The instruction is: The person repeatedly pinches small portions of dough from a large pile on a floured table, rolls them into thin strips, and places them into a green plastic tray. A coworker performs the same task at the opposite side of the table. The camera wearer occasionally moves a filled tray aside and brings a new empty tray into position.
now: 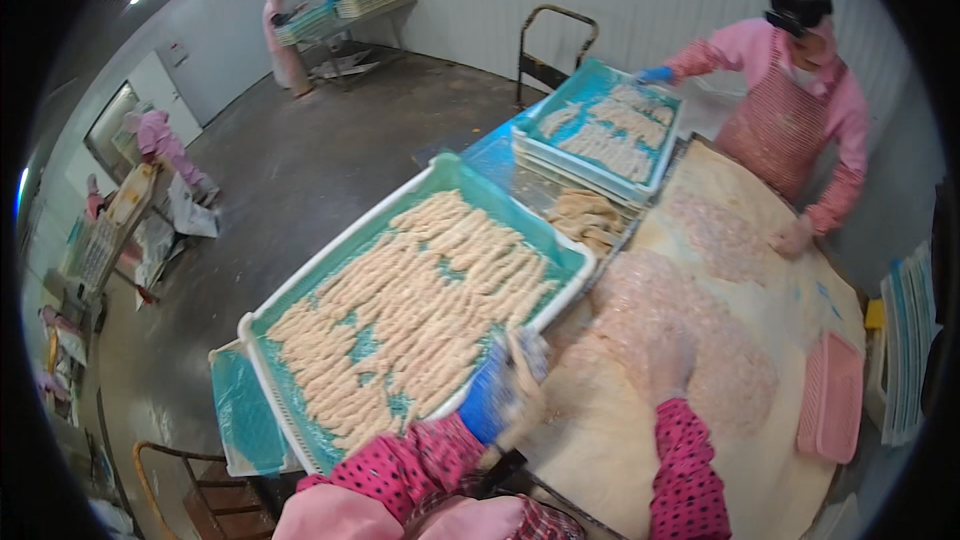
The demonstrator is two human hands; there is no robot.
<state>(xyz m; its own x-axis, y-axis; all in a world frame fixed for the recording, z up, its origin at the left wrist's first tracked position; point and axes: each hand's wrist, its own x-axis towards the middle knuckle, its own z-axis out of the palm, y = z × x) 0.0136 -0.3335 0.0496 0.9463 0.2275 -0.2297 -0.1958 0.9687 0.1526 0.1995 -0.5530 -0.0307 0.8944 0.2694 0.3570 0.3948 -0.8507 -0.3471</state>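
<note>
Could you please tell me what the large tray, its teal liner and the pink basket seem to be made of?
The large tray looks like rigid white plastic: its rim is thick and smooth with rounded corners.
The teal liner seems a thin plastic film, as it creases and shines.
The pink basket is probably moulded plastic, judging by its stiff sides and even colour.

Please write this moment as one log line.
left hand: holding pale strip | right hand: touching pink pile | tray: rows of strips
</note>
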